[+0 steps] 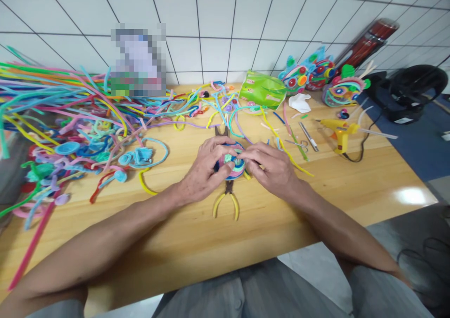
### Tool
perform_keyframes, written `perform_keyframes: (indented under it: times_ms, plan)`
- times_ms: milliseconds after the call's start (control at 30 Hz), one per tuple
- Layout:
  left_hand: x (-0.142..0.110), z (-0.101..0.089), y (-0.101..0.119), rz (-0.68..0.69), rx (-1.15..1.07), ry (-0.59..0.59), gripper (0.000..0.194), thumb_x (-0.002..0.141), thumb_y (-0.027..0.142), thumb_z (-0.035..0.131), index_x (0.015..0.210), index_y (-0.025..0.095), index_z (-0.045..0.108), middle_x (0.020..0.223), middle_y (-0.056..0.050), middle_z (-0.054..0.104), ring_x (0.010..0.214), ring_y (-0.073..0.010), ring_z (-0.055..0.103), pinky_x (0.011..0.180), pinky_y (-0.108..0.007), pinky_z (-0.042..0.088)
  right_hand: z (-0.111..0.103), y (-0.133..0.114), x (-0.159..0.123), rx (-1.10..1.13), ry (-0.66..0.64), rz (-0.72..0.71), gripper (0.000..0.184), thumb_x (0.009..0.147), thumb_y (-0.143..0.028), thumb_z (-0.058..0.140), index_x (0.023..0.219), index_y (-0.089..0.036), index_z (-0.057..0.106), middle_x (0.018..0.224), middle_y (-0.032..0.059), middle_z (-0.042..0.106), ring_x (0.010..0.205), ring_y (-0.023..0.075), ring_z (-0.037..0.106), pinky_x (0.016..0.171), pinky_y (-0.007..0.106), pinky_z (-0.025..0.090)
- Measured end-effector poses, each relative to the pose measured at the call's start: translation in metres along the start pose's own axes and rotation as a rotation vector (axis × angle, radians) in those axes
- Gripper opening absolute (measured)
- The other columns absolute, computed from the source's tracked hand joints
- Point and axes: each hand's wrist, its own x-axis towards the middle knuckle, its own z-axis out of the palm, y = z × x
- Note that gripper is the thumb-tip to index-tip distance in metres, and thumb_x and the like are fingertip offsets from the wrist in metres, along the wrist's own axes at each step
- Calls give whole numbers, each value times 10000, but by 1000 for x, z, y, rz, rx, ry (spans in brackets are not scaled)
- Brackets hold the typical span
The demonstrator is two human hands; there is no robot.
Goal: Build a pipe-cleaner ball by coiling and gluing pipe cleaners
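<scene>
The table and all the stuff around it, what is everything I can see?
Table: 1, light wood, middle
Fuzzy sticks: too many to count, many colours, mostly left
Disc: 1, multicoloured, in the hands
Pliers: at least 1, yellow handles, near disc
Packet: 1, green, back
Tissue: 1, white, beside packet
Fuzzy heads: 3, multicoloured, back right
Flask: 1, red, behind heads
Knife: 1, pale, right
Glue gun: 1, yellow, right
Black gear: count unclear, far right
Blurred patch: 1, greyish, back left
Wall: 1, white, behind
Left hand: 1, bare, at disc
Right hand: 1, bare, at disc
</scene>
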Motion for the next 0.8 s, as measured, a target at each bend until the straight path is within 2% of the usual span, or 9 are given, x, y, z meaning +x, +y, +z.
perform_keyframes:
  times_ms: [233,433,567,667,800]
  plan:
    - [2,-2,1,-26,19,-44,189,1076,327,536,1230,270,629,1400,-86,621,1381,-241,528,1198,-473,430,0,-1,1,7,21,53,162,1008,-107,590,1079,-236,660,937,24,756,863,170,728,798,286,569]
    - [1,-3,3,-38,64,-41,196,1062,321,539,1224,249,621,1386,-106,599,1346,-264,533,1157,-476,444,-12,3,4,5,-34,73,145,994,-177,642,1125,-227,676,1040,46,795,939,212,742,864,349,548]
    - [0,-2,3,-49,112,-25,196,1045,268,527,1218,232,613,1386,-113,581,1346,-270,520,1154,-480,435,-28,19,7,36,-163,149,147,984,-251,675,1130,-242,687,1047,45,802,976,247,742,925,402,535]
    - [-1,-1,3,-55,136,4,182,1032,239,529,1199,231,602,1376,-111,575,1336,-264,523,1156,-485,428,-36,38,6,46,-258,148,158,975,-259,684,1133,-248,692,1072,57,790,1034,264,730,977,431,530]
    - [-2,1,1,-42,128,31,180,1025,234,543,1197,231,595,1363,-109,579,1315,-270,535,1139,-493,431,-29,62,1,51,-297,101,253,962,-290,711,1210,-246,685,1294,112,734,1259,306,660,1086,497,497]
